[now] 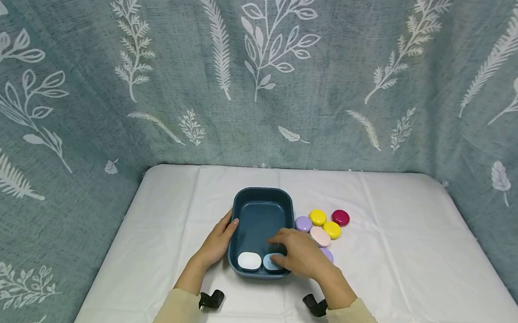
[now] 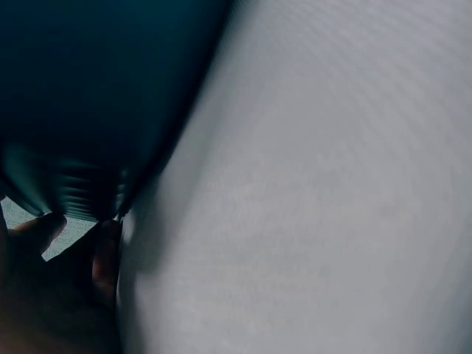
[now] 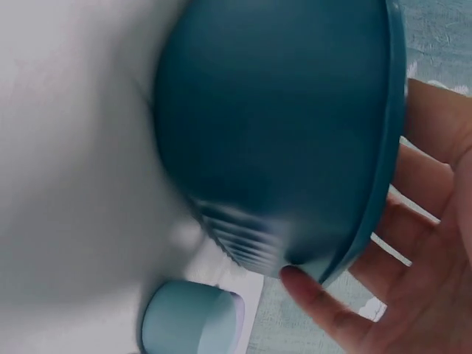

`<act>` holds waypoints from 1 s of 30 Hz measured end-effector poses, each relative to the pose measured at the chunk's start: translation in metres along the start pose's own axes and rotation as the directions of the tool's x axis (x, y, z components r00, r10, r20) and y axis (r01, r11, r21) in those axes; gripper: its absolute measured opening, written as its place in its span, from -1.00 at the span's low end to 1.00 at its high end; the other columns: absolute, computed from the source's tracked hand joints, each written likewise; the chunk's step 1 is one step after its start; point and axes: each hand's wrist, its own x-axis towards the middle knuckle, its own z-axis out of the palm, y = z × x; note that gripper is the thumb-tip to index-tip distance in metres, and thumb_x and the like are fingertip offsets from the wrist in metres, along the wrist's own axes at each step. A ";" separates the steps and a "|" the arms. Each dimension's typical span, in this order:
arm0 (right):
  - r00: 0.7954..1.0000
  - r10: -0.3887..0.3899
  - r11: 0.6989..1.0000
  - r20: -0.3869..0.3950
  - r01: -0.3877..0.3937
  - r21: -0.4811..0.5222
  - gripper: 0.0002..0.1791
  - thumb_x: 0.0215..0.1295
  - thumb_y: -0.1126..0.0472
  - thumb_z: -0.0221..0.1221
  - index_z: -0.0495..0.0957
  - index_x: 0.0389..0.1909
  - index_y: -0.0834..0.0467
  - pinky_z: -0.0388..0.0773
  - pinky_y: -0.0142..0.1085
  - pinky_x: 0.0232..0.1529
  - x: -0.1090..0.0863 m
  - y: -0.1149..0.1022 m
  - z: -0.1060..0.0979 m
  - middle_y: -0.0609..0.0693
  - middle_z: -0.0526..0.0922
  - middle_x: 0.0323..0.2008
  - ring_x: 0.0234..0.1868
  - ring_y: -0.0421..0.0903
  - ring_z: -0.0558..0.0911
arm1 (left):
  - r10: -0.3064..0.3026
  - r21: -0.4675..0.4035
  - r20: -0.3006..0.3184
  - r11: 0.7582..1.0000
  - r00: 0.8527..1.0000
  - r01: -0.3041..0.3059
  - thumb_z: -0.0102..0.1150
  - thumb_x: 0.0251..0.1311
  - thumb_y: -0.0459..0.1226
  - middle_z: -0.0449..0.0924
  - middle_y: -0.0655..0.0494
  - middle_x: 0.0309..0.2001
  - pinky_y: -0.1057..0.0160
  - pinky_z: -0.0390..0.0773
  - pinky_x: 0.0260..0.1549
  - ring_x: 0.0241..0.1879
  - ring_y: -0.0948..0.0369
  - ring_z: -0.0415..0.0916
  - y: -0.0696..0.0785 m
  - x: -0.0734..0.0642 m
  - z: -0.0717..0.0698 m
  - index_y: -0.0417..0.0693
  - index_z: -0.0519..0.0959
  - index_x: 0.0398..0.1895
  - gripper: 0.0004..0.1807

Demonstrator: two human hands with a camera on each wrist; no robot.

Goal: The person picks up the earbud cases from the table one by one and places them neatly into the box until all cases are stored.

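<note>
A dark blue rectangular tray (image 1: 263, 217) stands on the white cloth. My left hand (image 1: 215, 243) grips its left side, thumb at the rim and fingers along the outer wall. Over the right wall reaches my right hand (image 1: 300, 254), its fingers spread above the near right corner. There, a light blue oval piece (image 1: 269, 263) lies inside, partly hidden by the fingers, with the thumb right over it. Beside it rests a white-topped oval piece (image 1: 249, 260). The right wrist view shows the tray's outer wall (image 3: 280, 110) with fingers (image 3: 424, 177) beyond the rim.
Right of the tray lie several small round pieces: yellow (image 1: 317, 217), dark red (image 1: 340, 218), lavender (image 1: 303, 224) and pale pink (image 1: 321, 236). A teal cylinder-like piece (image 3: 181, 317) stands near the tray. Leaf-patterned curtains (image 1: 254, 106) surround the table's back and sides.
</note>
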 end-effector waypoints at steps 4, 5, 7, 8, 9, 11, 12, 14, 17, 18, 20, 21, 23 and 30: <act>0.997 0.026 0.996 -0.071 -0.020 0.088 -0.54 0.18 0.03 0.34 0.60 0.13 -0.01 0.58 -0.22 -0.05 -0.002 0.002 -0.004 -0.13 0.62 -0.06 -0.08 -0.11 0.59 | -0.015 0.002 -0.003 1.000 1.000 0.015 -0.28 0.34 0.31 0.04 0.16 0.52 -0.21 -0.05 0.43 0.53 0.04 -0.07 -0.001 -0.001 -0.001 0.45 0.02 0.50 -0.31; 0.995 0.036 0.994 -0.088 -0.026 0.104 -0.54 0.19 0.04 0.33 0.59 0.13 -0.02 0.57 -0.22 -0.06 -0.002 0.003 -0.005 -0.12 0.61 -0.06 -0.08 -0.10 0.58 | -0.014 0.000 -0.004 1.000 1.000 0.014 -0.28 0.35 0.31 0.04 0.16 0.52 -0.21 -0.05 0.43 0.53 0.04 -0.07 -0.002 -0.001 -0.001 0.45 0.02 0.50 -0.31; 0.991 0.056 0.991 -0.125 -0.040 0.128 -0.54 0.20 0.05 0.33 0.58 0.15 -0.03 0.57 -0.24 -0.08 -0.003 0.005 -0.007 -0.12 0.60 -0.05 -0.07 -0.07 0.58 | -0.007 -0.002 -0.004 1.000 1.000 0.007 -0.28 0.36 0.30 0.03 0.16 0.53 -0.20 -0.04 0.43 0.53 0.04 -0.07 -0.002 -0.001 -0.001 0.44 0.02 0.50 -0.31; 0.987 0.064 0.990 -0.145 -0.044 0.133 -0.54 0.20 0.06 0.32 0.57 0.15 -0.04 0.57 -0.24 -0.11 -0.003 0.006 -0.009 -0.13 0.59 -0.06 -0.08 -0.06 0.57 | -0.006 -0.001 -0.005 1.000 1.000 0.006 -0.28 0.35 0.30 0.03 0.17 0.53 -0.19 -0.04 0.44 0.53 0.05 -0.07 -0.002 -0.001 -0.001 0.45 0.02 0.50 -0.31; 0.984 0.070 0.990 -0.162 -0.048 0.136 -0.54 0.21 0.06 0.31 0.57 0.16 -0.05 0.57 -0.26 -0.13 -0.004 0.007 -0.010 -0.13 0.59 -0.07 -0.09 -0.06 0.58 | -0.007 0.001 -0.006 1.000 1.000 0.007 -0.28 0.35 0.30 0.03 0.18 0.53 -0.19 -0.04 0.44 0.53 0.05 -0.07 -0.003 -0.001 -0.001 0.46 0.01 0.50 -0.32; 0.978 0.078 0.990 -0.194 -0.053 0.131 -0.55 0.23 0.07 0.29 0.55 0.17 -0.08 0.56 -0.28 -0.16 -0.005 0.011 -0.012 -0.16 0.58 -0.07 -0.10 -0.08 0.58 | -0.010 0.002 -0.007 1.000 1.000 0.010 -0.28 0.36 0.30 0.03 0.17 0.53 -0.20 -0.03 0.43 0.53 0.05 -0.07 -0.003 -0.001 -0.001 0.48 0.01 0.50 -0.33; 0.975 0.080 0.990 -0.208 -0.053 0.131 -0.54 0.24 0.07 0.29 0.54 0.18 -0.07 0.57 -0.28 -0.16 -0.006 0.013 -0.013 -0.15 0.58 -0.06 -0.11 -0.08 0.58 | -0.014 0.003 -0.007 1.000 1.000 0.014 -0.28 0.36 0.30 0.03 0.18 0.53 -0.20 -0.03 0.43 0.53 0.05 -0.07 -0.003 -0.001 -0.001 0.49 0.01 0.50 -0.33; 0.969 0.084 0.989 -0.234 -0.053 0.138 -0.54 0.26 0.08 0.27 0.52 0.20 -0.08 0.58 -0.26 -0.15 -0.007 0.018 -0.015 -0.14 0.58 -0.05 -0.11 -0.08 0.60 | -0.020 0.003 -0.002 1.000 1.000 0.020 -0.29 0.36 0.30 0.02 0.19 0.53 -0.18 -0.03 0.44 0.53 0.07 -0.08 -0.003 -0.001 -0.001 0.51 0.00 0.49 -0.34; 0.961 0.100 0.985 -0.258 -0.059 0.163 -0.52 0.28 0.09 0.25 0.49 0.23 -0.05 0.60 -0.18 -0.08 -0.010 0.026 -0.019 -0.08 0.58 0.00 -0.06 -0.06 0.63 | -0.008 -0.001 -0.001 1.000 1.000 0.008 -0.29 0.38 0.27 0.03 0.19 0.53 -0.18 -0.03 0.44 0.53 0.07 -0.07 -0.002 -0.002 -0.001 0.49 0.00 0.50 -0.35; 0.958 0.103 0.984 -0.268 -0.059 0.166 -0.52 0.28 0.09 0.25 0.48 0.23 -0.04 0.60 -0.17 -0.09 -0.010 0.028 -0.020 -0.06 0.58 0.01 -0.06 -0.06 0.63 | 0.002 -0.005 0.000 1.000 1.000 -0.002 -0.29 0.38 0.27 0.03 0.18 0.52 -0.18 -0.04 0.44 0.53 0.06 -0.07 -0.002 -0.002 -0.001 0.48 0.01 0.50 -0.35; 0.952 0.113 0.983 -0.284 -0.066 0.170 -0.52 0.28 0.10 0.25 0.48 0.23 -0.03 0.60 -0.16 -0.10 -0.012 0.034 -0.022 -0.07 0.57 0.02 -0.06 -0.07 0.63 | 0.005 -0.013 0.007 1.000 1.000 -0.005 -0.27 0.41 0.23 0.03 0.17 0.52 -0.18 -0.05 0.44 0.53 0.06 -0.08 0.005 -0.004 -0.002 0.42 0.01 0.51 -0.36; 0.949 0.118 0.983 -0.292 -0.070 0.169 -0.53 0.28 0.11 0.25 0.49 0.22 -0.01 0.59 -0.16 -0.12 -0.013 0.036 -0.022 -0.07 0.57 0.02 -0.06 -0.07 0.63 | 0.009 -0.015 0.007 1.000 1.000 -0.009 -0.27 0.41 0.22 0.03 0.16 0.52 -0.19 -0.05 0.44 0.53 0.05 -0.07 0.005 -0.004 -0.002 0.41 0.01 0.51 -0.36; 0.942 0.139 0.981 -0.304 -0.090 0.170 -0.54 0.28 0.13 0.24 0.50 0.21 0.00 0.57 -0.17 -0.13 -0.014 0.042 -0.023 -0.09 0.56 0.03 -0.05 -0.08 0.61 | 0.006 -0.016 0.009 1.000 1.000 -0.006 -0.27 0.42 0.22 0.03 0.18 0.52 -0.16 -0.05 0.45 0.53 0.07 -0.07 0.006 -0.004 -0.002 0.41 0.01 0.51 -0.36; 0.922 0.248 0.959 -0.297 -0.190 0.211 -0.55 0.27 0.20 0.15 0.49 0.21 0.01 0.57 -0.07 -0.06 -0.021 0.055 -0.028 -0.07 0.53 0.07 0.02 0.01 0.59 | -0.006 -0.005 0.006 1.000 1.000 0.006 -0.29 0.38 0.28 0.03 0.23 0.52 -0.12 -0.04 0.46 0.53 0.12 -0.08 0.001 -0.001 -0.001 0.47 0.01 0.50 -0.34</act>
